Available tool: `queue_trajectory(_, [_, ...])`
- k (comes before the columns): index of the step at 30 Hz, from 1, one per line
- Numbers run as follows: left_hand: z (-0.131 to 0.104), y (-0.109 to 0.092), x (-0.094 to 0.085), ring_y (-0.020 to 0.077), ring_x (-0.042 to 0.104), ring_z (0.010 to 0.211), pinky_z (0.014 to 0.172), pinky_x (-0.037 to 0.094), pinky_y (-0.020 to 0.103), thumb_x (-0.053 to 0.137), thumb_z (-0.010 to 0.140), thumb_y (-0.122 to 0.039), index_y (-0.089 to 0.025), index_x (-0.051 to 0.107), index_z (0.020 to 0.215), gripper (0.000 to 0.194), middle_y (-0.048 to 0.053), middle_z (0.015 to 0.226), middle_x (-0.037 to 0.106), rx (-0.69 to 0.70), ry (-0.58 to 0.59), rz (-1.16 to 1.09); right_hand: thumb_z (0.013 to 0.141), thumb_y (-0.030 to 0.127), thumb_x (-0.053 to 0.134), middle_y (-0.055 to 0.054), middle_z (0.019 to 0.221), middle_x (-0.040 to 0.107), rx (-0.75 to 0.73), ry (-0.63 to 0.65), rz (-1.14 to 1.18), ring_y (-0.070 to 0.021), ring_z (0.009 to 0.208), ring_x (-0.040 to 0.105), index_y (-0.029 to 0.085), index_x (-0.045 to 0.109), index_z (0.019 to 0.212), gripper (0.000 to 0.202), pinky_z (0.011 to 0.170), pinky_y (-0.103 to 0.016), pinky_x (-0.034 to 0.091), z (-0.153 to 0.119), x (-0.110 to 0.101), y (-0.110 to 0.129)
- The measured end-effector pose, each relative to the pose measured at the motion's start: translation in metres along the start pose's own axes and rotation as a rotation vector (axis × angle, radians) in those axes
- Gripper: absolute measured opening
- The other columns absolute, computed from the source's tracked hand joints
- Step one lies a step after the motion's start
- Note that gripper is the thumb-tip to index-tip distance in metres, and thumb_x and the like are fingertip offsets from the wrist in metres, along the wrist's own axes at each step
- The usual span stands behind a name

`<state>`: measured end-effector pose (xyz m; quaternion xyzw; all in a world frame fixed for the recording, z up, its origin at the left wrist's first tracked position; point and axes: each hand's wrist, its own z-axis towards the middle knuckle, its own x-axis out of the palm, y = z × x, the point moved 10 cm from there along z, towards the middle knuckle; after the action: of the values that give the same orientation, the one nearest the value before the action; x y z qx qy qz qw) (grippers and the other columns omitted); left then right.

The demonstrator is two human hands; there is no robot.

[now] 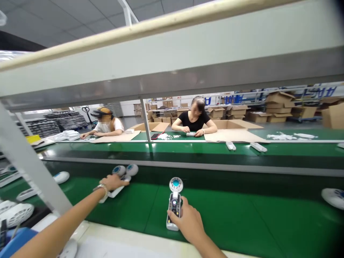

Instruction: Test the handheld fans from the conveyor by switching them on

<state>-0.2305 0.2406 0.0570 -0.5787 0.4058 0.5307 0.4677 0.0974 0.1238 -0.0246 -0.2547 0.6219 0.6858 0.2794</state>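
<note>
My right hand [189, 218] is closed round the handle of a small white handheld fan [176, 184] with a round head and a blue centre. The handle is uncovered, so a dark circuit board with a bright light shows inside it. Further left, my left hand [111, 182] lies over the handles of two similar white fans [132, 169], its fingers curled about them. Their round heads stick out beyond the hand, and its grip is partly hidden.
A green conveyor belt [228, 215] runs across in front of me. More white fan parts [20, 215] lie at the left, and another fan head [333, 197] at the right. A slanted white post [34, 168] stands near my left arm. Two people sit opposite, beside cardboard boxes [233, 134].
</note>
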Motion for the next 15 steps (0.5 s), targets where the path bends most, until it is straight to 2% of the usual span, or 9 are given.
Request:
queue_trajectory(3, [-0.053,-0.029,0.005,0.0357,0.052,0.093,0.080,0.034,0.041,0.060,0.051,-0.060,-0.017,0.062,0.096,0.062,0.015,0.100,0.055,0.104,-0.004,0.050,0.075,0.049,0.049,-0.005,0.076,0.066,-0.030,0.015,0.035,-0.0240,0.068,0.060,0.016,0.048,0.112,0.049,0.057,-0.030,0.037,0.001,0.006,0.002])
queue_trajectory(5, [-0.098,-0.044,-0.003,0.0320,0.053,0.088,0.078,0.035,0.039,0.059,0.053,-0.056,-0.021,0.064,0.093,0.054,0.013,0.097,0.054,0.235,-0.045,0.134,0.077,0.047,0.048,-0.004,0.071,0.064,-0.085,0.029,0.099,-0.0216,0.065,0.059,0.016,0.047,0.114,0.048,0.055,-0.028,0.035,0.001,0.011,0.005])
queue_trajectory(6, [-0.121,-0.045,-0.010,0.0316,0.052,0.088,0.078,0.035,0.039,0.059,0.053,-0.052,-0.021,0.064,0.094,0.051,0.013,0.098,0.053,0.270,-0.076,0.170,0.078,0.047,0.047,-0.003,0.070,0.064,-0.113,0.039,0.137,-0.0206,0.064,0.058,0.016,0.046,0.115,0.048,0.055,-0.027,0.035,0.000,0.013,0.008])
queue_trajectory(8, [-0.159,-0.036,-0.021,0.0314,0.050,0.087,0.076,0.035,0.039,0.061,0.053,-0.047,-0.021,0.065,0.095,0.050,0.013,0.096,0.053,0.288,-0.089,0.202,0.080,0.045,0.046,-0.002,0.070,0.063,-0.154,0.062,0.195,-0.0191,0.064,0.057,0.016,0.046,0.116,0.047,0.055,-0.026,0.036,-0.001,0.018,0.012])
queue_trajectory(10, [-0.188,-0.018,-0.027,0.0312,0.050,0.088,0.077,0.035,0.038,0.061,0.053,-0.047,-0.021,0.065,0.097,0.051,0.012,0.093,0.054,0.270,-0.056,0.164,0.082,0.044,0.045,-0.002,0.070,0.063,-0.181,0.080,0.228,-0.0180,0.064,0.057,0.016,0.047,0.116,0.044,0.056,-0.025,0.038,-0.003,0.021,0.017])
queue_trajectory(12, [-0.208,0.001,-0.029,0.0314,0.049,0.091,0.081,0.034,0.039,0.061,0.052,-0.049,-0.022,0.064,0.098,0.053,0.011,0.095,0.054,0.255,-0.009,0.088,0.083,0.042,0.043,-0.002,0.071,0.063,-0.203,0.091,0.248,-0.0169,0.062,0.057,0.015,0.046,0.117,0.043,0.057,-0.025,0.039,-0.007,0.022,0.022])
queue_trajectory(15, [-0.228,0.027,-0.023,0.0326,0.048,0.096,0.084,0.033,0.039,0.066,0.045,-0.053,-0.024,0.065,0.088,0.052,0.010,0.097,0.056,0.196,0.095,0.009,0.084,0.039,0.042,-0.001,0.073,0.061,-0.236,0.091,0.278,-0.0158,0.062,0.056,0.014,0.043,0.119,0.043,0.060,-0.026,0.042,-0.013,0.017,0.026])
